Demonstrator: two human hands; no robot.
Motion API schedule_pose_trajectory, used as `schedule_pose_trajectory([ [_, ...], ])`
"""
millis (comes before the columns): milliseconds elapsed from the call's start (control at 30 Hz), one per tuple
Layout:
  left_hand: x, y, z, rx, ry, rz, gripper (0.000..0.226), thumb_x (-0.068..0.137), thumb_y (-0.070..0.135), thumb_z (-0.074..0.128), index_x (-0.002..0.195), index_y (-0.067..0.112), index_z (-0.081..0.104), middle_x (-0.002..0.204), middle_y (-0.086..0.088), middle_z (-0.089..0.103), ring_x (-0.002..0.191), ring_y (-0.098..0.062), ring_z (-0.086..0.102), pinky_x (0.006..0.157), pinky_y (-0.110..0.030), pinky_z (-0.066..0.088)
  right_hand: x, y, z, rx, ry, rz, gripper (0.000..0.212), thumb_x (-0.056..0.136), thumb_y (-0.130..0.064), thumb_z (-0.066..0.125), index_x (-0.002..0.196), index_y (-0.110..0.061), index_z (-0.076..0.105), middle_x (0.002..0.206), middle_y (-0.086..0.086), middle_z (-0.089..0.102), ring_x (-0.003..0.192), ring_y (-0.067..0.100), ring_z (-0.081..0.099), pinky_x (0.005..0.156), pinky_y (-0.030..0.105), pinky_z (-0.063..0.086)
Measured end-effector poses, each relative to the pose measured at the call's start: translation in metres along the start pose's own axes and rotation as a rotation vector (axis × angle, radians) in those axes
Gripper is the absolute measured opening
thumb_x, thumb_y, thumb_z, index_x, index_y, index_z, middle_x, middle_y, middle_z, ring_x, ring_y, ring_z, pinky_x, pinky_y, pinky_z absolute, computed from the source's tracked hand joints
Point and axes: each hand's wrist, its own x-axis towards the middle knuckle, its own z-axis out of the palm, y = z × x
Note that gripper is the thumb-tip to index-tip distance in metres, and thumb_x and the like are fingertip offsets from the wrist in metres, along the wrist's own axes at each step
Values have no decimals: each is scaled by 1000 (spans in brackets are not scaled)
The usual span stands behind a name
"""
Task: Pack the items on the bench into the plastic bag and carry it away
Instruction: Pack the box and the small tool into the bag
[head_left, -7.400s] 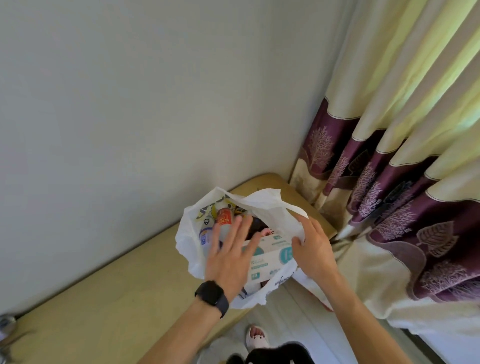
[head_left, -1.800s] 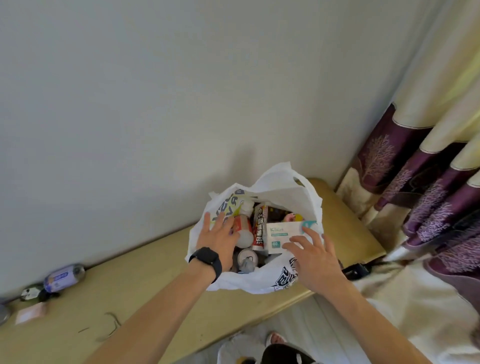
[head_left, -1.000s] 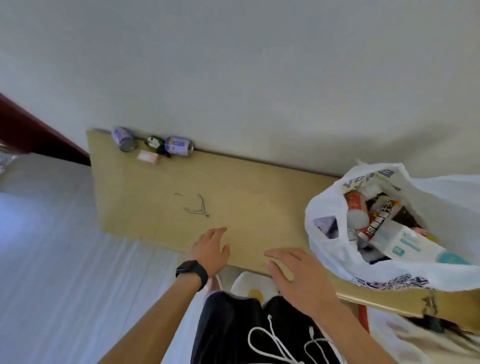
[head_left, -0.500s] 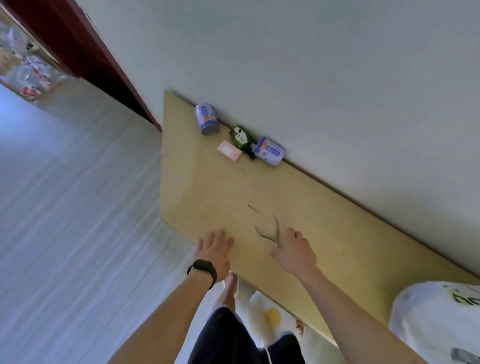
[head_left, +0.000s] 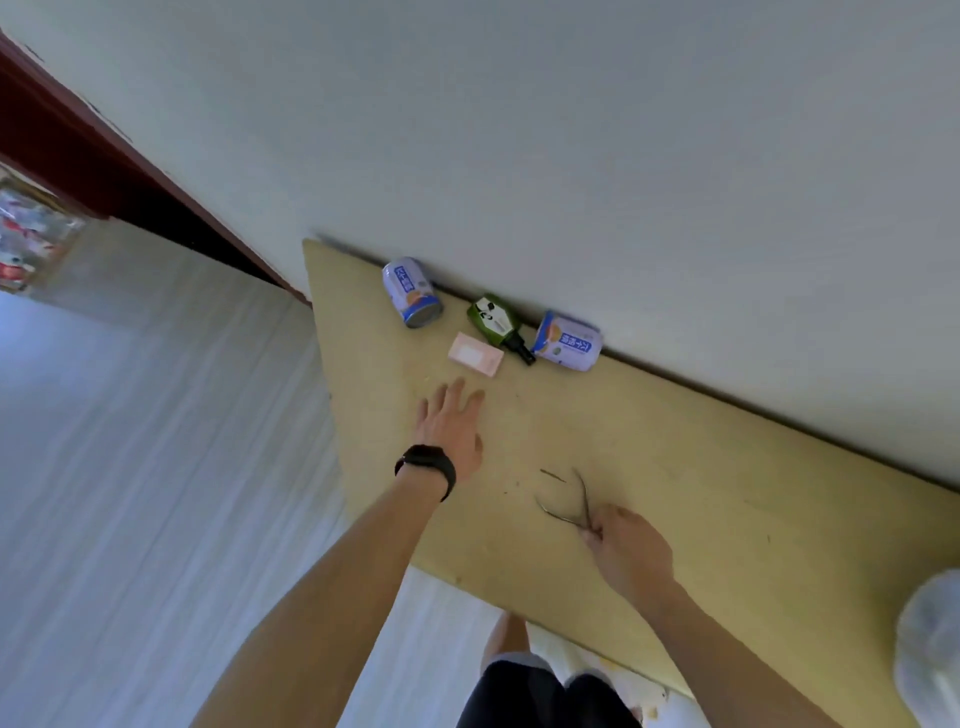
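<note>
On the yellow bench (head_left: 691, 467) two purple-and-blue cans lie on their sides by the wall, one at the far left (head_left: 412, 292) and one further right (head_left: 567, 341). Between them lies a small green bottle (head_left: 495, 321) with a black cap. A pink packet (head_left: 476, 354) sits in front of the bottle. My left hand (head_left: 451, 427), fingers spread, hovers flat just short of the pink packet. My right hand (head_left: 626, 551) pinches the joint of thin metal tweezers (head_left: 571, 501) lying on the bench. Only an edge of the white plastic bag (head_left: 930, 649) shows at the lower right.
The pale wall (head_left: 571, 130) runs along the bench's far side. A dark red door frame (head_left: 93, 156) stands at the left over the light plank floor (head_left: 130, 493). My legs and black shorts (head_left: 540, 691) are below the bench's near edge.
My left hand has reached forward toward the pink packet. My right hand has closed its fingers on the tweezers. The view shifted, so the bag now sits at the frame's right edge.
</note>
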Motion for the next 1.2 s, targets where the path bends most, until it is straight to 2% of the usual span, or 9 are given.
schedule_pose_trajectory([
  [200,71,4,-39,192,49,93,64,90,7,53,147,21,31,158,-2,26,148,-21,15,118,-48,18,-19,-3,0,-13,16,59,31,101,-39,33,111,-19,54,110,1,60,106,21,55,82,36,47],
  [367,71,11,-25,274,-12,35,51,87,11,59,135,17,43,130,-6,53,122,-26,50,95,-41,44,-41,13,-6,428,14,169,22,100,-37,43,98,-19,56,94,-2,64,86,17,61,72,32,47],
  [433,54,16,-9,215,-48,-7,47,90,17,60,134,17,45,126,-6,52,115,-27,53,90,-41,46,-52,21,-12,626,-34,231,18,101,-35,45,96,-20,54,86,-2,66,74,14,63,64,30,47],
  [567,6,31,24,-31,-87,-51,42,87,32,60,128,26,51,122,-1,54,110,-25,56,89,-39,44,-75,37,-23,918,-28,292,13,100,-26,51,97,-15,57,92,3,69,79,15,69,75,38,54],
  [633,-17,45,35,-231,-115,-102,37,84,43,59,119,32,54,114,4,56,101,-24,60,88,-37,47,-91,44,-38,1083,-6,300,16,101,-21,51,99,-8,60,92,6,69,74,17,66,69,34,55],
  [733,-46,82,41,-537,-113,-102,40,77,47,70,113,35,59,107,7,59,88,-16,62,77,-31,52,-123,62,-72,1390,138,292,19,101,-11,50,100,2,63,84,8,66,64,17,59,61,30,50],
  [867,-71,158,17,-745,-33,3,41,76,38,79,113,29,61,101,11,65,87,-8,62,68,-20,44,-183,112,-128,1546,429,212,17,100,-11,50,95,-3,64,82,6,69,72,20,67,69,32,53],
  [1067,-118,313,-49,-922,68,228,39,79,43,76,112,32,59,100,19,67,85,4,63,65,-13,44,-303,240,-179,1339,1006,262,17,102,-18,46,98,-8,60,88,6,73,83,25,72,76,36,55],
  [1200,-174,420,-67,-988,88,393,36,81,41,75,112,35,58,101,23,65,86,4,65,68,-13,48,-350,330,-156,1157,1035,418,16,100,-23,48,93,-16,60,81,0,72,80,22,70,79,43,54],
])
